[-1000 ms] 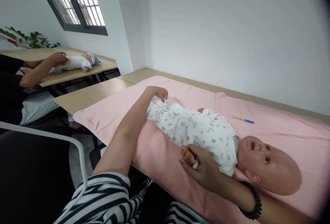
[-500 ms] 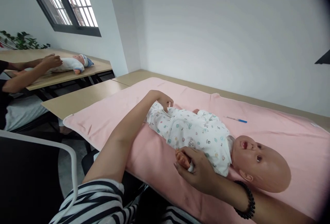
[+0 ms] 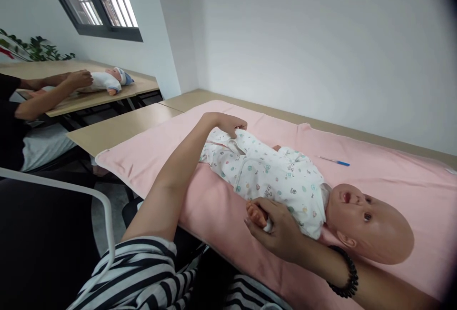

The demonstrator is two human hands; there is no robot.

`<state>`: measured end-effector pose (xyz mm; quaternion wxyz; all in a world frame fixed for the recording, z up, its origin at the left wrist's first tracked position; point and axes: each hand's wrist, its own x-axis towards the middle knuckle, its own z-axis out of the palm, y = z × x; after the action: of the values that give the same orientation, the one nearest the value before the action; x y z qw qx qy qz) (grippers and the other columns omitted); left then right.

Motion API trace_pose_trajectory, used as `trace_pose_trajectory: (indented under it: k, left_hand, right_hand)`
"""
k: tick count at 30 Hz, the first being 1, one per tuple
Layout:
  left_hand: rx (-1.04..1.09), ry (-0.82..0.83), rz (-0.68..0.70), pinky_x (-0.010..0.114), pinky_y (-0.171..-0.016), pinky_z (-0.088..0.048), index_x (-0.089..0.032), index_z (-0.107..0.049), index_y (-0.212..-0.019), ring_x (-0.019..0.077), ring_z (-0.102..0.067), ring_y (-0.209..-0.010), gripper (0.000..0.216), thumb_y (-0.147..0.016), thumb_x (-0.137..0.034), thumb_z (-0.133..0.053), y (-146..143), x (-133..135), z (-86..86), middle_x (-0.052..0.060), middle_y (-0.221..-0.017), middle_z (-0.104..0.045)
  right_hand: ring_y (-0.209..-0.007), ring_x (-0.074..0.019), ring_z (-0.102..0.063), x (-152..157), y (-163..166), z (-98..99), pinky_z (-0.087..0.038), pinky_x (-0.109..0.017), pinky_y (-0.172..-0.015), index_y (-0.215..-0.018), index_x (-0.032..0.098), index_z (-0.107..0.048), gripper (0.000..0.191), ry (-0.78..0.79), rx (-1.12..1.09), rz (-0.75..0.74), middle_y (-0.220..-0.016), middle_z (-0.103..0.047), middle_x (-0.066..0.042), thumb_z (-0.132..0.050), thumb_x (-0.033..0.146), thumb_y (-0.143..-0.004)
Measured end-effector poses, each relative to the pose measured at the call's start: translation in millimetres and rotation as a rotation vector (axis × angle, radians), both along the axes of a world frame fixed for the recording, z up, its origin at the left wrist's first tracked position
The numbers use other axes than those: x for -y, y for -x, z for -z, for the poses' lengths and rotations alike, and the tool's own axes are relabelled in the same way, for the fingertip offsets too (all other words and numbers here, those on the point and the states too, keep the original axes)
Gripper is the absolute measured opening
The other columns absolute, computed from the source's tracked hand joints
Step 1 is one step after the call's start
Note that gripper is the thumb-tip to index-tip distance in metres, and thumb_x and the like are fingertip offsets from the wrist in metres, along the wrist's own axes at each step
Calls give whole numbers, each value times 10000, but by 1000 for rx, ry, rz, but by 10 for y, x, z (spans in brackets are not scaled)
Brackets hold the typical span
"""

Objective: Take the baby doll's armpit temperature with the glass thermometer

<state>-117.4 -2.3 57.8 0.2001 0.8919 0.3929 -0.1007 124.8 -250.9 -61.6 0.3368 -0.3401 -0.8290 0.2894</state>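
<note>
A baby doll point(image 3: 378, 222) lies on its back on a pink blanket point(image 3: 210, 205), its bald head to the right. It wears a white onesie point(image 3: 274, 172) with small printed figures. My left hand point(image 3: 230, 123), fingers closed, pinches the edge of the onesie near the doll's legs and holds the cloth raised a little; the fingertips are partly hidden. Wrapped around the doll's near forearm at the cuff is my right hand point(image 3: 280, 229), with the doll's small hand point(image 3: 256, 214) poking out between thumb and fingers.
Beyond the doll lies a blue-tipped thermometer-like stick point(image 3: 337, 161) on the blanket. At another table point(image 3: 64, 106) to the left, a person's hands point(image 3: 80, 79) work on a second doll point(image 3: 103, 81). A chair with a white frame point(image 3: 96, 193) stands at the lower left.
My left hand has moved away from me and slightly right, drawing up the onesie's edge, which now stands raised. My right hand keeps its hold on the doll's arm. The view has shifted slightly.
</note>
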Motion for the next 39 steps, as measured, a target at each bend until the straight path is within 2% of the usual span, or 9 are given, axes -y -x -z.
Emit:
trace_pose_trajectory:
  k: [3, 5, 9, 13, 19, 25, 28, 32, 39]
  left_hand:
    - [-5, 18, -6, 298, -722, -437, -296, -492, -1241, 208, -565, -944, 582, -672, -298, -615, -30, 36, -42, 29, -1217, -604]
    - [-42, 26, -11, 313, -755, -458, -314, -503, -1295, 229, -578, -1001, 645, -663, -306, -628, -63, 57, -55, 32, -1268, -606]
    - [-99, -10, 0, 330, -713, -452, -248, -644, -1077, 232, -611, -896, 402, -683, -320, -606, -116, 95, -63, 42, -1100, -684]
    - [-65, -9, 7, 321, -661, -438, -217, -635, -912, 223, -612, -824, 248, -686, -296, -568, -128, 113, -61, 36, -970, -692]
    - [-107, 155, -12, 355, -877, -497, -259, -622, -1049, 260, -618, -1035, 379, -677, -334, -613, -99, 101, -90, 7, -1154, -689]
    - [-164, 353, 24, 361, -960, -507, -251, -660, -1122, 292, -620, -1140, 561, -604, -429, -784, -111, 120, -109, 13, -1235, -698]
    - [-220, 302, -31, 393, -958, -515, -241, -707, -1094, 306, -644, -1088, 583, -563, -452, -818, -125, 114, -87, 29, -1180, -729]
    - [-252, 161, -100, 426, -905, -530, -218, -743, -976, 323, -655, -1019, 492, -540, -431, -822, -139, 93, -45, 48, -1079, -751]
    - [-153, 40, -88, 424, -839, -524, -195, -715, -833, 273, -643, -881, 271, -583, -300, -728, -158, 81, 4, 39, -923, -733]
  right_hand:
    - [-710, -131, -549, -8, -4, 11, -419, -285, -698, -926, 214, -561, 72, 5, 4, -3, -790, -600, 22, -614, 219, -878]
    - [-720, -132, -555, -13, -10, 20, -422, -286, -704, -938, 215, -567, 78, 9, 7, -4, -801, -607, 21, -616, 218, -878]
    - [-729, -138, -561, -7, -21, 25, -420, -292, -707, -949, 216, -570, 78, 4, 16, -7, -810, -611, 18, -612, 230, -885]
    - [-720, -135, -555, 14, -19, 13, -417, -287, -702, -923, 214, -557, 54, 6, 10, -12, -794, -600, 19, -600, 230, -894]
    - [-690, -125, -524, 5, -16, 19, -404, -277, -684, -888, 214, -532, 80, 6, 15, -11, -762, -566, 27, -607, 241, -890]
    - [-714, -114, -537, -11, -9, 37, -409, -263, -707, -900, 224, -527, 94, -2, 6, -16, -790, -584, 39, -618, 219, -878]
    - [-709, -112, -535, -10, -9, 45, -409, -260, -706, -910, 228, -534, 98, -18, 15, -9, -786, -583, 43, -624, 217, -872]
    - [-745, -123, -567, -11, -19, 58, -422, -268, -724, -965, 233, -558, 109, -22, 36, -7, -827, -617, 31, -623, 223, -878]
    - [-788, -129, -593, -8, -9, 50, -433, -270, -750, -977, 235, -565, 118, -20, 29, -8, -862, -641, 28, -630, 227, -878]
